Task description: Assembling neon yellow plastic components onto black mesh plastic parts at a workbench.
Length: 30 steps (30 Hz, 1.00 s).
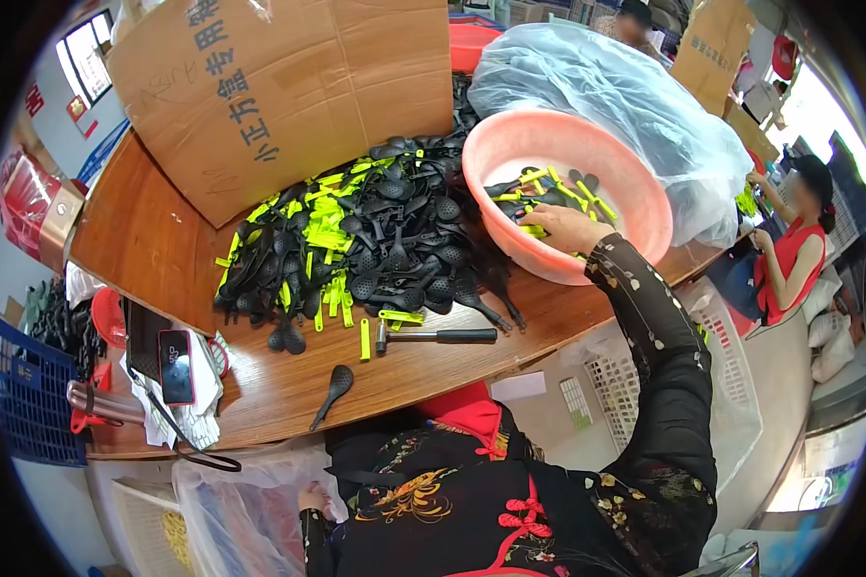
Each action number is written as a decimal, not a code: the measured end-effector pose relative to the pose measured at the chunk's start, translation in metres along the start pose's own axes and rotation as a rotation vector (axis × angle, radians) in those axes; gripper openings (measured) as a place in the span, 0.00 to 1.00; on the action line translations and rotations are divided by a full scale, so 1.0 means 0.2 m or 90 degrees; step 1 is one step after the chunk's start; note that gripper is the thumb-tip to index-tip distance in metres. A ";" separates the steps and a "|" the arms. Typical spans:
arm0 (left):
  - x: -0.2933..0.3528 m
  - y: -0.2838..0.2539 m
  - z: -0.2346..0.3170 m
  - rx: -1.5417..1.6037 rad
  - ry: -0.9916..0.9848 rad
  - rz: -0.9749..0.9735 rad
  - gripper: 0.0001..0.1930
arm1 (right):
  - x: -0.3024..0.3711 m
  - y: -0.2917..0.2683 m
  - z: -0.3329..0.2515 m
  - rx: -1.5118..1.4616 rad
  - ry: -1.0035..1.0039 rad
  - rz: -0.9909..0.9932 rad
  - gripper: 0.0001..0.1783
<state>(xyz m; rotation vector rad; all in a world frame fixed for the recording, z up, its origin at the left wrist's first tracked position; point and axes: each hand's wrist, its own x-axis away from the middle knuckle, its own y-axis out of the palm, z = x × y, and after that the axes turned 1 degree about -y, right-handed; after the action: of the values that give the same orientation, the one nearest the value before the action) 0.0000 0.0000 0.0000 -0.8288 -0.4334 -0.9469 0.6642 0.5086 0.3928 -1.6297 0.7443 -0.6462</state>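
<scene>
Shirt point(404, 514) below basin point(640, 188); right hand point(570, 229) inside it, half-curled over spoons point(568, 190), hold unclear; left hand point(312, 497) at basin's lower left, state unclear.

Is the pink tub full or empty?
Partly filled: yellow pieces lie in the tub by the right hand, and much bare pink shows.

The person's two hands point(566, 229), one pink basin point(635, 178), one hammer point(443, 337), one smartphone point(175, 367), dozens of yellow-green strips point(365, 339) and black spoons point(337, 385).
</scene>
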 end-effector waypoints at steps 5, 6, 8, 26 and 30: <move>0.28 -0.13 0.47 -0.037 0.090 -0.026 0.13 | -0.01 0.01 0.17 0.013 0.056 0.105 0.14; 0.41 -0.19 0.67 -0.128 0.084 -0.075 0.13 | 0.01 -0.01 0.24 -0.009 0.110 0.170 0.14; 0.58 -0.31 0.83 -0.068 0.038 -0.185 0.14 | 0.04 -0.16 0.14 -0.062 0.189 0.282 0.14; 1.45 0.88 2.61 -0.047 0.430 -0.751 0.19 | 0.24 -0.25 0.13 -0.223 0.076 0.090 0.34; 1.43 1.13 2.71 0.023 0.348 -0.786 0.23 | 0.53 -0.32 0.34 -0.025 0.130 0.488 0.23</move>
<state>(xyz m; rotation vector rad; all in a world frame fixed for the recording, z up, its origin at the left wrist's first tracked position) 0.3552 0.3422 0.4273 -0.1523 -0.4632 -2.2209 0.7914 0.4782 0.4464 -1.1803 1.4337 -0.2374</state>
